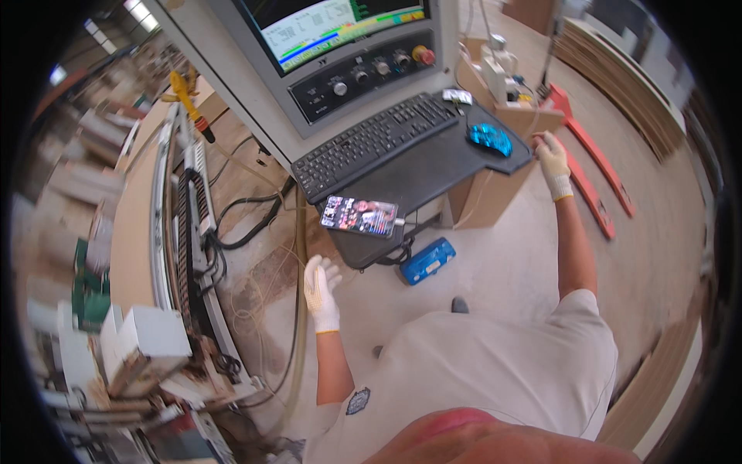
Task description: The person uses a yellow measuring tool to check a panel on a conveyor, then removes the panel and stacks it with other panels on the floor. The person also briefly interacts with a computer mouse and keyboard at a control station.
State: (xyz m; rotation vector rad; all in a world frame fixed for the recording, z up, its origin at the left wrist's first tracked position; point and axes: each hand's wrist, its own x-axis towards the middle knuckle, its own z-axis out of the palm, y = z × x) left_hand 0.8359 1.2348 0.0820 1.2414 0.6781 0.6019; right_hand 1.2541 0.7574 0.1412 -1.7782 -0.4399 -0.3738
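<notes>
My left hand [321, 292], in a white knit glove with a yellow cuff, hangs just in front of the black keyboard tray [413, 182]. Its fingers are stretched out and hold nothing. The nearest thing to it is a phone [359, 216] with a lit screen, lying on the tray's near left corner with a cable plugged in. My right hand [553, 161], gloved alike with bare fingertips, is beside the tray's right end, its fingers bent together; what they hold, if anything, is hidden. A shiny blue mouse [489, 139] lies close to it. A black keyboard [375, 139] runs along the tray's back.
Behind the keyboard stands a grey control cabinet with a screen [332, 31], knobs and a red button [423, 54]. A blue case [428, 261] lies on the floor below the tray. Red pallet-truck forks [591, 170] and stacked boards [618, 85] are right; machine rails and cables [251, 209] left.
</notes>
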